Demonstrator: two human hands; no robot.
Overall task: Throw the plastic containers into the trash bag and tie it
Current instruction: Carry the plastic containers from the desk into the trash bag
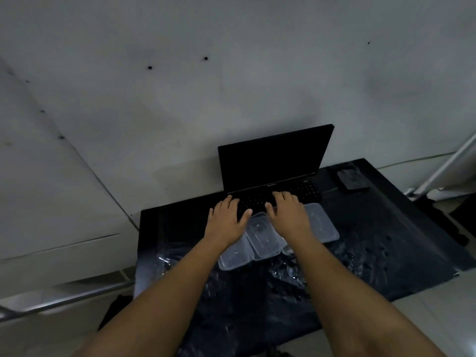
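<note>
Both my hands lie flat with fingers spread and hold nothing: my left hand (pixel 226 215) and my right hand (pixel 287 211) rest on the keyboard of the open laptop (pixel 273 161), whose screen is dark. The plastic containers (pixel 262 235) sit just in front of the laptop on the black table (pixel 386 228), between and under my wrists; I count at least 3 clear tubs lying side by side, with a flat clear lid (pixel 322 225) just to their right. The shiny, crinkled black film (pixel 283 292) spread over the near part of the table looks like the trash bag, though I cannot be sure. I judge the tubs light, thin and a bit springy, slick on the walls, so I would pinch each by its stiffer rim, or nest them and lift the stack.
</note>
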